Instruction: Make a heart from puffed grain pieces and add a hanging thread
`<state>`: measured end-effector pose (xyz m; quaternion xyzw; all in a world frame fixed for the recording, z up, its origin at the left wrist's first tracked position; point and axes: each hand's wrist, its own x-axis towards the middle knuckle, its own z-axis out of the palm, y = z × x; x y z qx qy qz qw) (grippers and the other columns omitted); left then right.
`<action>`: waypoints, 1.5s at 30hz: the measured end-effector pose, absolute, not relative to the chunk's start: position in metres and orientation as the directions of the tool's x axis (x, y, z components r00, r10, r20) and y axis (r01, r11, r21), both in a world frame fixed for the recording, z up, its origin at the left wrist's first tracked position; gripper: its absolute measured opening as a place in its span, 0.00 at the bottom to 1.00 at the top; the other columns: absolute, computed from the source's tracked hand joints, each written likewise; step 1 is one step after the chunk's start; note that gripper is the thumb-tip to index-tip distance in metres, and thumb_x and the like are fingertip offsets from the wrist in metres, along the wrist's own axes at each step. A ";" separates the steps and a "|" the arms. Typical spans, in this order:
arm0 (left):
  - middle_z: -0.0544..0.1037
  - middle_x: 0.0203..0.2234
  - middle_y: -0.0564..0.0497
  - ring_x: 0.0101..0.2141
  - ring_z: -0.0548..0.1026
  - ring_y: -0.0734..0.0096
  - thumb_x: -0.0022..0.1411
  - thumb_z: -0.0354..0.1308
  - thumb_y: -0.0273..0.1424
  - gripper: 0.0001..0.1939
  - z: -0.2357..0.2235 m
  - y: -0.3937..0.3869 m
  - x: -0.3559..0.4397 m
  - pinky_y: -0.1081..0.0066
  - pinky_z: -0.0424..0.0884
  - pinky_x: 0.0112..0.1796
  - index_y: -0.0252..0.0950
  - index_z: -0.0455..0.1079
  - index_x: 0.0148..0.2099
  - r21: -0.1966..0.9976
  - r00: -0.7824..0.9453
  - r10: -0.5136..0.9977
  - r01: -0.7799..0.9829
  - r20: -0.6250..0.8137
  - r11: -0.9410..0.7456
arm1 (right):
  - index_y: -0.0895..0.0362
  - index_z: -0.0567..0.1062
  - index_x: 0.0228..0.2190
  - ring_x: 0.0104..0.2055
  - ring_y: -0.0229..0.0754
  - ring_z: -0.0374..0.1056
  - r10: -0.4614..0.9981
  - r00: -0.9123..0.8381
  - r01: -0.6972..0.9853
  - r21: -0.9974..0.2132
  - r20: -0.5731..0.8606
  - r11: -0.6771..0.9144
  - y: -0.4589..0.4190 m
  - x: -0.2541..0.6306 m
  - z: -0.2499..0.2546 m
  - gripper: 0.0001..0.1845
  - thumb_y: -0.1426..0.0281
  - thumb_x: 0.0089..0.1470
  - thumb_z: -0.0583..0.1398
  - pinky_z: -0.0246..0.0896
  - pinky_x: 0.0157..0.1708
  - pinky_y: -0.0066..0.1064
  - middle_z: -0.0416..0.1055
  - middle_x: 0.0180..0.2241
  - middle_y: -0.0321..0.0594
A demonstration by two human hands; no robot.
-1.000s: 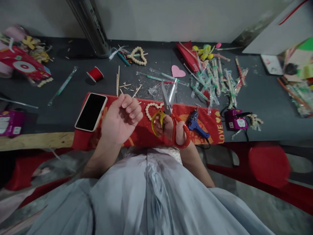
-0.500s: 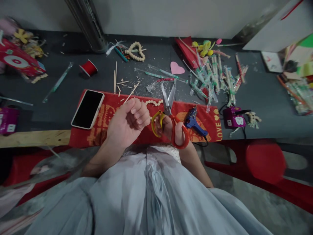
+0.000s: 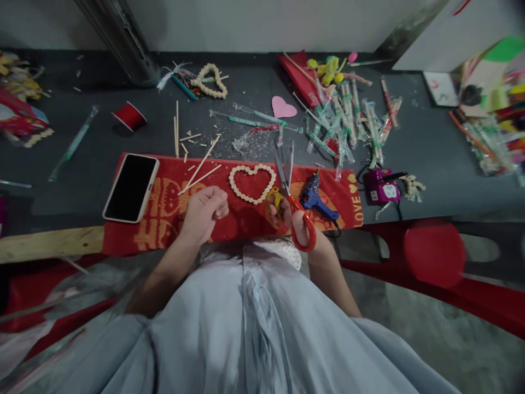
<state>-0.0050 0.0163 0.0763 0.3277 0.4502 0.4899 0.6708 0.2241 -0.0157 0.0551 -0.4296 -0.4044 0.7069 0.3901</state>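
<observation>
My left hand [image 3: 205, 212] is closed in a fist over the red cloth [image 3: 164, 232], its palm side turned away, so anything inside is hidden. Just above it, thin wooden sticks [image 3: 200, 179] lie across the cloth's upper edge. My right hand [image 3: 301, 227] has its fingers through the yellow and red handles of a pair of scissors [image 3: 286, 183], whose blades point away from me, slightly apart. Between the hands rests a pale, beaded-looking heart outline [image 3: 233, 186]. A blue glue gun [image 3: 315, 198] lies right of the scissors.
A phone [image 3: 132, 187] lies on the cloth's left part. Behind are a red spool [image 3: 129, 116], another heart outline [image 3: 211, 82], a pink paper heart [image 3: 283, 107] and a pile of wrapped sticks [image 3: 348, 120]. A purple device [image 3: 381, 186] stands at right, above a red stool [image 3: 435, 254].
My left hand has moved left and turned over, still closed, uncovering the heart outline on the cloth. The scissors stay in my right hand, their blades closer together. The view has shifted right.
</observation>
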 end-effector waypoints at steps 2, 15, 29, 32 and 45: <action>0.54 0.16 0.62 0.19 0.52 0.83 0.50 0.77 0.42 0.31 0.068 0.015 -0.005 0.78 0.53 0.22 0.38 0.55 0.22 0.905 0.104 0.956 -0.308 -0.275 0.293 | 0.49 0.74 0.42 0.36 0.45 0.61 0.941 -0.280 -0.071 -0.973 -0.191 -0.219 -0.018 0.229 0.058 0.35 0.31 0.55 0.61 0.68 0.38 0.40 0.67 0.39 0.40; 0.58 0.17 0.56 0.22 0.57 0.73 0.67 0.54 0.47 0.25 0.048 0.029 -0.011 0.69 0.53 0.27 0.40 0.56 0.22 0.922 0.190 0.976 0.387 -0.111 0.029 | 0.56 0.69 0.56 0.53 0.62 0.72 0.987 -0.055 0.618 -0.782 -0.149 -0.083 -0.009 0.260 0.071 0.46 0.32 0.54 0.60 0.68 0.57 0.55 0.76 0.52 0.56; 0.82 0.38 0.48 0.37 0.79 0.62 0.70 0.54 0.35 0.09 0.049 0.051 -0.023 0.67 0.71 0.41 0.39 0.73 0.47 0.475 0.031 0.984 0.878 -0.176 0.057 | 0.61 0.65 0.62 0.63 0.68 0.70 0.982 -0.144 0.921 -0.346 0.124 0.179 0.040 0.317 0.064 0.27 0.65 0.65 0.58 0.68 0.61 0.61 0.72 0.60 0.66; 0.82 0.39 0.47 0.38 0.79 0.62 0.70 0.55 0.33 0.09 0.048 0.052 -0.019 0.66 0.72 0.43 0.38 0.73 0.49 0.471 0.022 0.980 0.879 -0.199 0.076 | 0.62 0.66 0.62 0.65 0.68 0.68 0.964 -0.245 0.924 -0.276 0.106 0.265 0.071 0.323 0.067 0.25 0.69 0.65 0.56 0.67 0.61 0.62 0.71 0.60 0.67; 0.82 0.44 0.43 0.43 0.80 0.58 0.70 0.54 0.33 0.15 0.047 0.068 -0.003 0.63 0.74 0.47 0.35 0.72 0.55 0.404 0.001 0.978 0.911 -0.210 0.086 | 0.71 0.71 0.57 0.60 0.68 0.70 0.872 -0.484 0.874 -0.080 -0.077 0.478 0.201 0.275 0.039 0.23 0.69 0.66 0.56 0.64 0.59 0.57 0.73 0.57 0.70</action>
